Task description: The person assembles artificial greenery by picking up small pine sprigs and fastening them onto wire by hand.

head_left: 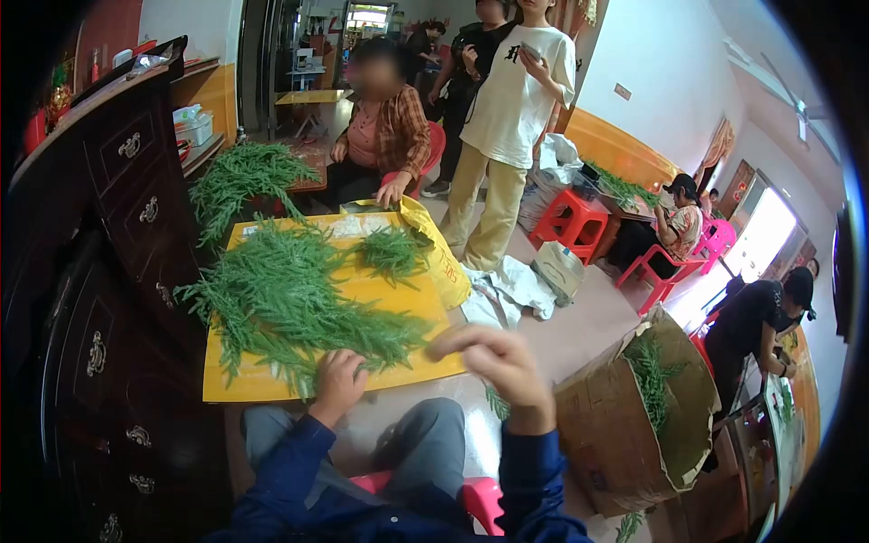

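Note:
A large heap of feathery green artificial-looking sprigs (281, 285) covers much of the yellow tabletop (425, 303) in front of me. My left hand (340, 384) rests at the front edge of the table, its fingers curled over the stem end of a sprig. Raised to the right of the table corner is my right hand (503, 362), with bent fingers drawn together and smeared by motion. What it holds, if anything, cannot be made out. A smaller bunch of sprigs (391, 253) lies farther back, beside a yellow sack (439, 258).
At right stands an open cardboard box (606, 425) with greenery inside. A dark drawer cabinet (118, 271) borders the left. A seated person (380, 136) touches the table's far side; standing people are behind. Red stools (575, 222) and crumpled white sacks (511, 294) occupy the floor.

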Motion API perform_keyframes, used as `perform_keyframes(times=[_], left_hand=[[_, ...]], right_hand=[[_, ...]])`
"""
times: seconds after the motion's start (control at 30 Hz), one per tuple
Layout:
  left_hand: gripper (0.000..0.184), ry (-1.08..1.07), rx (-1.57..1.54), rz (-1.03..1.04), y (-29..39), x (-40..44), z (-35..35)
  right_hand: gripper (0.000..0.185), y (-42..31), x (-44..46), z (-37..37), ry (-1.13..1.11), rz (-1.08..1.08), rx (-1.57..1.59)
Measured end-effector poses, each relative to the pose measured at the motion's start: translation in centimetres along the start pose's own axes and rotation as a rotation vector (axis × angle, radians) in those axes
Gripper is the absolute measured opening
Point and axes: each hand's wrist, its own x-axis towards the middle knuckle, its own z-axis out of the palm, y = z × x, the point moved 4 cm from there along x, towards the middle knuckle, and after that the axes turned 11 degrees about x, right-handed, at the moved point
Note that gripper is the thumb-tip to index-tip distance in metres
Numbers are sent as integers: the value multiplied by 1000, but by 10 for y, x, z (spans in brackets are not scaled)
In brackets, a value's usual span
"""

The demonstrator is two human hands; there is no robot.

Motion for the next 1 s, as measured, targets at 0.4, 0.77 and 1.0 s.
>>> perform_keyframes(times=[0.4, 0.77, 1.0], left_hand=[[15, 0, 14, 5, 0, 0, 0], [15, -20, 20, 2, 1, 1, 0], [16, 18, 6, 14, -1, 0, 2]], right_hand=[[25, 230, -53, 48, -188, 512, 305], [25, 253, -63, 55, -214, 563, 405], [55, 53, 24, -28, -13, -40, 102]])
